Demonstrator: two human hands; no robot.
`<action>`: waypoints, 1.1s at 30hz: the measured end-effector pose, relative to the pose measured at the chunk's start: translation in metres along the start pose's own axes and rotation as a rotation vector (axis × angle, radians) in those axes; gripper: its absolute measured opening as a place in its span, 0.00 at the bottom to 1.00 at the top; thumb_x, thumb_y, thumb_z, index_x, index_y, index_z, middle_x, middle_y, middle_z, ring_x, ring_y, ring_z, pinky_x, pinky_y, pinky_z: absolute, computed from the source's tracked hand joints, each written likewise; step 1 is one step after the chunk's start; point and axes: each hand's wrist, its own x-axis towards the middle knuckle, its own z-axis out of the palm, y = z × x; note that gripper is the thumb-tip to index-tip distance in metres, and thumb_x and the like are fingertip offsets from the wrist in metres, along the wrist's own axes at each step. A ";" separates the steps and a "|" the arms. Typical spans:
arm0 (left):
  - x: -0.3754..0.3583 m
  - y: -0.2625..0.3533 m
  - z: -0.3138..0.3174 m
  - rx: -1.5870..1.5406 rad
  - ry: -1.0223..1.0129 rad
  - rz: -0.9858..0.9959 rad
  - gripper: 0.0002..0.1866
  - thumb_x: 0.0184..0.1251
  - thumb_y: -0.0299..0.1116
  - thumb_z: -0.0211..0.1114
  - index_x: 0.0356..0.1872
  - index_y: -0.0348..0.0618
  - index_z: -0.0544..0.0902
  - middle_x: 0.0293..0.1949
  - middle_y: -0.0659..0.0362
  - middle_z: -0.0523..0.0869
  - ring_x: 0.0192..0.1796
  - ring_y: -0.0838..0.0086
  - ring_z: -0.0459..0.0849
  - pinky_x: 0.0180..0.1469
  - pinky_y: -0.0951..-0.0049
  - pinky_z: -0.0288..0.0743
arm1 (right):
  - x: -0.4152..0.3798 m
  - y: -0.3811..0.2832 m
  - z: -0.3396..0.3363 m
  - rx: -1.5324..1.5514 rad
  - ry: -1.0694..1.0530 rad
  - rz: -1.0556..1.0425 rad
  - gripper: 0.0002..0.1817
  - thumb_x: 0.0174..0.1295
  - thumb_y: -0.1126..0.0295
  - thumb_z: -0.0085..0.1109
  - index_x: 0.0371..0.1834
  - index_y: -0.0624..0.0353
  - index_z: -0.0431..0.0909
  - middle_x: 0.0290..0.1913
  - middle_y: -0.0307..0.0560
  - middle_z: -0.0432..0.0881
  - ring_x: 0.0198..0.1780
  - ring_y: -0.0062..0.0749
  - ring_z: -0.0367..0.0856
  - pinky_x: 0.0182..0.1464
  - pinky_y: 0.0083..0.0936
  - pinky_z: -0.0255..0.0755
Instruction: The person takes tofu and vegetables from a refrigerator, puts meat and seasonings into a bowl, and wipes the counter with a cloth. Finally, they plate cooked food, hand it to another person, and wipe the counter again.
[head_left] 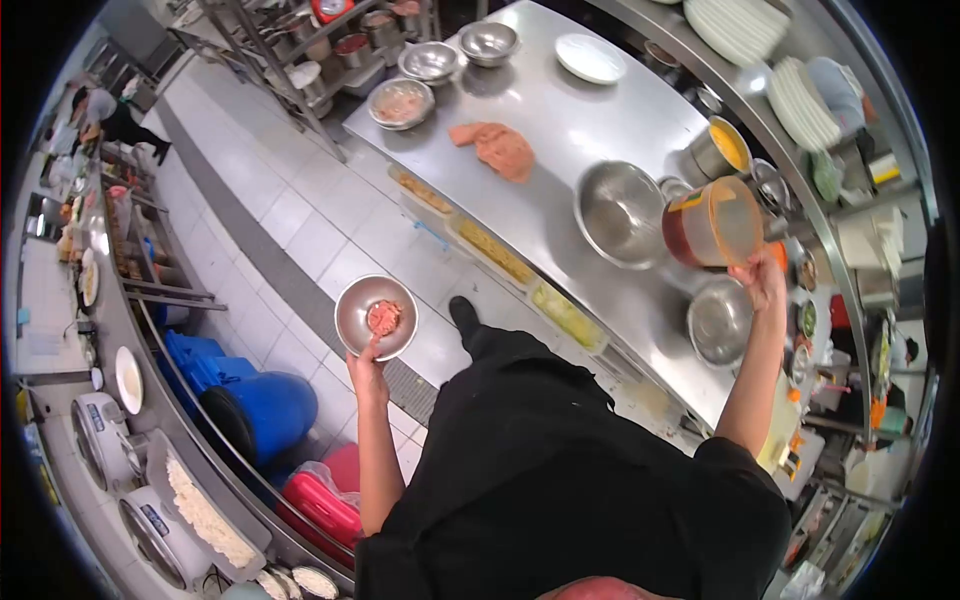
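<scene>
My left hand (368,372) grips the rim of a small metal bowl (348,318), held out over the floor. Inside it lies a clump of pinkish-red food (384,318), perhaps raw meat. My right hand (762,280) is closed on a clear plastic tub (722,222) with an orange-tinted rim and dark red contents, tilted above the steel table (440,170). Left of the tub stands a large metal mixing bowl (622,215). Below the tub is another metal bowl (722,322).
An orange cloth (497,150) lies on the table near several small bowls and a white plate (590,58). A metal pot (715,150) holds something yellow. Stacked plates (800,105) fill the shelf above. A blue barrel (270,412) stands left; a person (125,125) is farther off.
</scene>
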 end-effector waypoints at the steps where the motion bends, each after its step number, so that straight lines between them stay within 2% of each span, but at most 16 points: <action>1: 0.007 0.012 -0.004 0.012 0.014 0.012 0.34 0.53 0.21 0.60 0.67 0.42 0.69 0.59 0.55 0.80 0.54 0.67 0.81 0.55 0.60 0.76 | 0.027 -0.002 0.029 0.001 -0.070 0.005 0.21 0.57 0.79 0.45 0.56 0.68 0.69 0.46 0.57 0.83 0.30 0.48 0.88 0.28 0.28 0.89; 6: 0.046 0.059 -0.029 -0.057 0.212 0.084 0.35 0.53 0.21 0.61 0.68 0.39 0.69 0.60 0.49 0.79 0.56 0.58 0.83 0.52 0.50 0.83 | 0.188 0.028 0.110 0.193 -0.148 -0.152 0.13 0.60 0.77 0.46 0.48 0.70 0.69 0.46 0.61 0.80 0.43 0.52 0.87 0.42 0.39 0.91; 8: 0.055 0.077 -0.029 -0.071 0.244 0.179 0.33 0.54 0.20 0.57 0.66 0.29 0.69 0.61 0.43 0.78 0.56 0.52 0.84 0.50 0.49 0.86 | 0.227 0.040 0.151 0.139 -0.008 -0.183 0.10 0.62 0.76 0.47 0.44 0.71 0.69 0.44 0.60 0.76 0.48 0.56 0.85 0.45 0.41 0.90; 9: 0.060 0.085 -0.034 -0.067 0.212 0.204 0.31 0.55 0.20 0.57 0.65 0.29 0.70 0.61 0.43 0.78 0.56 0.52 0.84 0.51 0.48 0.85 | 0.244 0.046 0.168 0.142 0.085 -0.137 0.07 0.63 0.77 0.47 0.40 0.71 0.68 0.43 0.58 0.73 0.48 0.59 0.84 0.44 0.38 0.90; 10: 0.066 0.090 -0.039 -0.063 0.176 0.224 0.30 0.57 0.21 0.57 0.65 0.29 0.71 0.61 0.43 0.78 0.57 0.53 0.84 0.53 0.47 0.84 | 0.269 0.062 0.171 0.106 0.111 -0.138 0.09 0.61 0.74 0.52 0.40 0.71 0.71 0.41 0.56 0.75 0.44 0.53 0.84 0.41 0.36 0.89; 12: 0.084 0.095 -0.056 -0.141 0.219 0.160 0.37 0.53 0.20 0.61 0.70 0.29 0.67 0.64 0.43 0.76 0.57 0.53 0.84 0.53 0.50 0.84 | 0.317 0.093 0.178 0.034 0.164 -0.135 0.13 0.58 0.70 0.64 0.39 0.70 0.75 0.38 0.52 0.78 0.36 0.43 0.83 0.35 0.32 0.85; 15: 0.096 0.114 -0.049 -0.085 0.140 0.139 0.33 0.55 0.22 0.60 0.66 0.26 0.70 0.62 0.43 0.78 0.60 0.55 0.81 0.57 0.50 0.81 | 0.397 0.143 0.160 -1.076 0.313 -0.375 0.17 0.55 0.58 0.77 0.36 0.58 0.84 0.33 0.41 0.85 0.32 0.29 0.85 0.30 0.30 0.81; 18: 0.123 0.128 -0.047 0.021 -0.071 0.084 0.28 0.61 0.28 0.56 0.63 0.23 0.73 0.61 0.45 0.80 0.61 0.59 0.81 0.58 0.55 0.81 | 0.336 0.129 0.188 -1.357 0.314 -0.371 0.17 0.57 0.59 0.72 0.41 0.61 0.84 0.36 0.49 0.86 0.35 0.37 0.86 0.36 0.33 0.81; 21: 0.155 0.134 -0.023 0.087 -0.220 0.068 0.28 0.62 0.29 0.54 0.64 0.25 0.72 0.60 0.47 0.81 0.58 0.62 0.84 0.54 0.61 0.84 | 0.264 0.112 0.187 -1.391 0.325 -0.434 0.19 0.60 0.60 0.67 0.46 0.65 0.84 0.39 0.57 0.87 0.38 0.45 0.87 0.43 0.36 0.81; 23: 0.194 0.131 -0.006 0.176 -0.321 0.041 0.29 0.62 0.29 0.54 0.65 0.26 0.72 0.60 0.47 0.81 0.58 0.62 0.84 0.53 0.63 0.84 | 0.174 0.078 0.197 -0.889 0.394 -0.362 0.23 0.61 0.65 0.68 0.55 0.67 0.79 0.36 0.52 0.85 0.35 0.40 0.85 0.40 0.32 0.81; 24: 0.206 0.122 0.002 0.234 -0.354 0.036 0.29 0.62 0.29 0.54 0.65 0.26 0.71 0.60 0.47 0.81 0.57 0.63 0.84 0.52 0.64 0.84 | 0.130 0.064 0.202 -0.179 0.484 -0.177 0.24 0.62 0.67 0.68 0.59 0.67 0.77 0.35 0.48 0.83 0.34 0.37 0.84 0.38 0.29 0.81; 25: 0.183 0.130 0.034 0.201 -0.364 0.035 0.28 0.63 0.30 0.54 0.65 0.26 0.71 0.60 0.48 0.81 0.56 0.64 0.84 0.52 0.65 0.84 | 0.074 0.050 0.195 -0.146 0.438 -0.299 0.21 0.62 0.72 0.64 0.58 0.66 0.78 0.38 0.50 0.86 0.35 0.30 0.85 0.37 0.26 0.80; 27: 0.226 0.110 0.036 0.207 -0.475 0.019 0.29 0.63 0.32 0.55 0.65 0.26 0.71 0.60 0.48 0.80 0.56 0.64 0.84 0.52 0.66 0.84 | -0.004 0.042 0.145 -0.245 0.458 -0.509 0.21 0.63 0.71 0.65 0.58 0.66 0.77 0.38 0.50 0.86 0.35 0.28 0.85 0.37 0.26 0.80; 29: 0.232 0.094 0.057 0.200 -0.509 0.018 0.29 0.63 0.33 0.56 0.65 0.26 0.71 0.60 0.48 0.80 0.56 0.64 0.84 0.52 0.66 0.83 | -0.098 0.004 0.102 -0.338 0.642 -0.492 0.16 0.66 0.67 0.64 0.53 0.64 0.81 0.40 0.47 0.87 0.38 0.27 0.86 0.40 0.26 0.81; 31: 0.222 0.085 0.083 0.176 -0.532 0.008 0.22 0.67 0.36 0.54 0.55 0.28 0.78 0.56 0.50 0.84 0.52 0.65 0.86 0.54 0.69 0.84 | -0.157 -0.014 0.015 -0.637 0.898 -0.598 0.14 0.68 0.65 0.63 0.52 0.62 0.83 0.40 0.45 0.88 0.39 0.25 0.85 0.43 0.27 0.80; 33: 0.196 0.078 0.110 0.204 -0.584 0.016 0.22 0.67 0.36 0.55 0.55 0.28 0.79 0.54 0.50 0.85 0.51 0.65 0.87 0.54 0.70 0.84 | -0.218 -0.045 -0.052 -0.707 1.098 -0.677 0.16 0.68 0.61 0.64 0.54 0.58 0.83 0.41 0.46 0.88 0.41 0.32 0.86 0.47 0.32 0.79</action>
